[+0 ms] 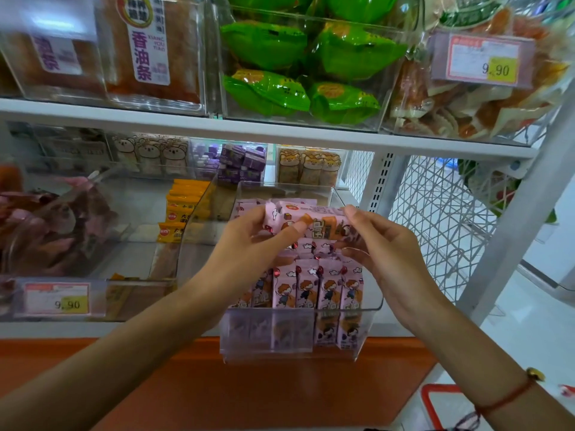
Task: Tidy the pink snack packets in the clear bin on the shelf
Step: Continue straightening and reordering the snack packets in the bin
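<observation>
two bare forearms reach in from the bottom edge, no sleeves showing on either one. the left hand (245,244) wears no ring, watch or band on its wrist. the right hand (385,244) has bare fingers too, with short, unpainted nails. around the right wrist sits a thin red cord bracelet (505,398) carrying a small round gold-coloured bead (534,374). just below it, a darker, thinner strand crosses the arm.

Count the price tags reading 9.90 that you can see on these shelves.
2. One price tag hangs on the lower shelf's front at far left; the other is on the upper shelf's right-hand bin. More could be outside the view.
</observation>
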`<action>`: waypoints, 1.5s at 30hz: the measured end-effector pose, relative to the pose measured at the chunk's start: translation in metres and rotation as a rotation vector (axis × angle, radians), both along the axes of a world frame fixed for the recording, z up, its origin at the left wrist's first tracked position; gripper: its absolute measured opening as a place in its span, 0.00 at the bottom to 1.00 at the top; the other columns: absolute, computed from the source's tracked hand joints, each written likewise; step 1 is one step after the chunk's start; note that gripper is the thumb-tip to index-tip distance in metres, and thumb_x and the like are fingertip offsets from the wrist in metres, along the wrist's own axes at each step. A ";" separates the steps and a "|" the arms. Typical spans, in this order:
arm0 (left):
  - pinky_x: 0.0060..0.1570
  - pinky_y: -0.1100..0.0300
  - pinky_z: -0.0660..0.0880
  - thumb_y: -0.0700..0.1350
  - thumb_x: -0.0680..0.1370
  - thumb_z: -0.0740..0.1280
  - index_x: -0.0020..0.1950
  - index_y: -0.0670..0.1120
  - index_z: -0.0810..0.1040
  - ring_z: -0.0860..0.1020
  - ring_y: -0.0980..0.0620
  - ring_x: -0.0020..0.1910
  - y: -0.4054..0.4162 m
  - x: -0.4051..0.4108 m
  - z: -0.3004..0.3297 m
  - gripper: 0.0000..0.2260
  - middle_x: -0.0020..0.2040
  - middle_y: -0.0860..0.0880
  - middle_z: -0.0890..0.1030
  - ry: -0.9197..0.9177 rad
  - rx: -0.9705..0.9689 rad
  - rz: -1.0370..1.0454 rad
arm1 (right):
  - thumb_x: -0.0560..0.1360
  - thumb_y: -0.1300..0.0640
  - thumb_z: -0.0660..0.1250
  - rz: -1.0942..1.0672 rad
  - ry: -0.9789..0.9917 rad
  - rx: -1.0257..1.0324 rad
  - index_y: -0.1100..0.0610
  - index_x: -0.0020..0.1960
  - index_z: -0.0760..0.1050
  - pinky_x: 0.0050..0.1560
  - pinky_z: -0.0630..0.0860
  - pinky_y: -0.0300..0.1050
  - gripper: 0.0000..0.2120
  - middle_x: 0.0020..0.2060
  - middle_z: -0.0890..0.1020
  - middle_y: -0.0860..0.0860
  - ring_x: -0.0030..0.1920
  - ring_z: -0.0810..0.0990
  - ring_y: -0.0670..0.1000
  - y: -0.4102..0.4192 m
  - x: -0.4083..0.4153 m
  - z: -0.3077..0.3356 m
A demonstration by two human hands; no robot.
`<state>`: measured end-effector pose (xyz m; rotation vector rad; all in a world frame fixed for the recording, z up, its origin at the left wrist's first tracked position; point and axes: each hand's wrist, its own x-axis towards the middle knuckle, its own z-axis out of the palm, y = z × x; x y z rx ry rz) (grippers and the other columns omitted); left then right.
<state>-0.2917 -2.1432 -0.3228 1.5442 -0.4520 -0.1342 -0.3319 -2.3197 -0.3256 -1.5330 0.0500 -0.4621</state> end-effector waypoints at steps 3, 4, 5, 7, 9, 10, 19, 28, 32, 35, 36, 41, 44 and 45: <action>0.37 0.72 0.76 0.54 0.68 0.69 0.49 0.50 0.80 0.83 0.59 0.44 0.001 0.001 0.005 0.13 0.45 0.56 0.84 -0.073 -0.027 0.068 | 0.71 0.43 0.66 -0.081 -0.078 -0.189 0.48 0.54 0.80 0.40 0.78 0.34 0.15 0.41 0.84 0.42 0.43 0.82 0.41 -0.004 -0.002 0.003; 0.38 0.71 0.77 0.53 0.69 0.69 0.49 0.50 0.79 0.83 0.59 0.44 0.000 0.006 0.007 0.11 0.45 0.56 0.84 -0.086 -0.035 0.106 | 0.71 0.41 0.65 -0.126 -0.101 -0.272 0.45 0.53 0.79 0.43 0.77 0.34 0.14 0.43 0.83 0.40 0.46 0.81 0.39 -0.006 -0.002 0.003; 0.40 0.69 0.78 0.52 0.71 0.70 0.49 0.50 0.79 0.83 0.57 0.44 -0.003 0.013 0.009 0.11 0.45 0.54 0.84 -0.090 -0.039 0.149 | 0.72 0.42 0.65 -0.174 -0.114 -0.354 0.44 0.53 0.78 0.45 0.76 0.32 0.11 0.45 0.82 0.38 0.48 0.79 0.37 -0.011 -0.002 0.002; 0.46 0.61 0.81 0.49 0.74 0.71 0.50 0.48 0.78 0.83 0.52 0.46 -0.014 0.034 0.012 0.08 0.46 0.49 0.84 -0.066 -0.029 0.235 | 0.75 0.49 0.66 -0.248 -0.073 -0.514 0.45 0.55 0.75 0.50 0.72 0.33 0.09 0.51 0.78 0.38 0.52 0.75 0.37 -0.021 0.001 -0.004; 0.53 0.54 0.80 0.47 0.74 0.72 0.47 0.49 0.76 0.82 0.48 0.49 -0.028 0.059 0.014 0.06 0.47 0.47 0.82 -0.033 -0.002 0.280 | 0.77 0.55 0.65 -0.275 0.020 -0.615 0.48 0.62 0.71 0.53 0.70 0.37 0.15 0.57 0.74 0.43 0.55 0.72 0.42 -0.031 0.005 -0.014; 0.54 0.52 0.79 0.46 0.74 0.72 0.46 0.49 0.76 0.81 0.47 0.50 -0.037 0.072 0.014 0.06 0.48 0.47 0.82 -0.035 0.008 0.281 | 0.77 0.56 0.64 -0.266 0.063 -0.614 0.49 0.64 0.69 0.50 0.70 0.34 0.16 0.57 0.73 0.45 0.54 0.73 0.43 -0.034 0.006 -0.018; 0.53 0.56 0.74 0.47 0.73 0.73 0.62 0.41 0.73 0.78 0.42 0.57 -0.094 0.154 -0.006 0.21 0.57 0.42 0.80 -0.411 0.589 0.256 | 0.79 0.50 0.61 -0.165 0.054 -0.554 0.42 0.57 0.72 0.40 0.75 0.31 0.08 0.48 0.76 0.35 0.47 0.79 0.38 -0.044 0.010 -0.035; 0.54 0.51 0.75 0.54 0.73 0.72 0.66 0.47 0.69 0.79 0.43 0.54 -0.099 0.173 0.011 0.26 0.61 0.44 0.79 -0.784 0.880 0.117 | 0.79 0.50 0.61 -0.133 0.039 -0.553 0.42 0.57 0.71 0.41 0.75 0.28 0.08 0.48 0.77 0.37 0.47 0.78 0.37 -0.046 0.010 -0.036; 0.54 0.50 0.76 0.49 0.73 0.73 0.62 0.45 0.74 0.79 0.50 0.55 -0.111 0.170 0.003 0.20 0.56 0.46 0.80 -0.732 0.810 0.112 | 0.79 0.50 0.61 -0.132 0.046 -0.539 0.43 0.57 0.71 0.39 0.73 0.25 0.08 0.47 0.77 0.37 0.46 0.77 0.33 -0.045 0.011 -0.035; 0.50 0.58 0.75 0.44 0.76 0.70 0.60 0.41 0.77 0.79 0.57 0.53 -0.127 0.165 -0.013 0.14 0.52 0.46 0.80 -0.699 0.797 0.100 | 0.79 0.49 0.60 -0.149 0.057 -0.564 0.44 0.59 0.72 0.40 0.74 0.27 0.09 0.49 0.77 0.38 0.47 0.77 0.35 -0.043 0.010 -0.035; 0.54 0.54 0.75 0.45 0.76 0.69 0.61 0.42 0.77 0.78 0.50 0.56 -0.130 0.166 -0.017 0.15 0.56 0.44 0.79 -0.696 0.861 0.138 | 0.79 0.49 0.59 -0.153 0.057 -0.574 0.44 0.60 0.71 0.40 0.74 0.27 0.10 0.50 0.77 0.38 0.47 0.77 0.35 -0.043 0.010 -0.035; 0.62 0.50 0.72 0.52 0.77 0.67 0.68 0.46 0.73 0.75 0.43 0.62 -0.123 0.177 -0.015 0.21 0.63 0.42 0.78 -0.650 1.010 0.099 | 0.79 0.48 0.59 -0.160 0.070 -0.589 0.43 0.60 0.71 0.39 0.73 0.26 0.10 0.50 0.76 0.35 0.47 0.76 0.34 -0.043 0.010 -0.035; 0.62 0.52 0.72 0.52 0.75 0.69 0.68 0.44 0.74 0.75 0.44 0.63 -0.120 0.182 -0.007 0.23 0.64 0.42 0.77 -0.639 1.033 0.029 | 0.79 0.48 0.59 -0.154 0.072 -0.581 0.43 0.59 0.71 0.37 0.72 0.25 0.10 0.49 0.76 0.35 0.46 0.75 0.31 -0.041 0.010 -0.035; 0.61 0.52 0.72 0.52 0.75 0.69 0.67 0.43 0.74 0.76 0.44 0.61 -0.119 0.183 -0.005 0.23 0.63 0.42 0.78 -0.631 1.054 0.005 | 0.79 0.48 0.59 -0.150 0.072 -0.573 0.43 0.59 0.71 0.37 0.72 0.25 0.09 0.48 0.76 0.36 0.46 0.75 0.31 -0.041 0.010 -0.035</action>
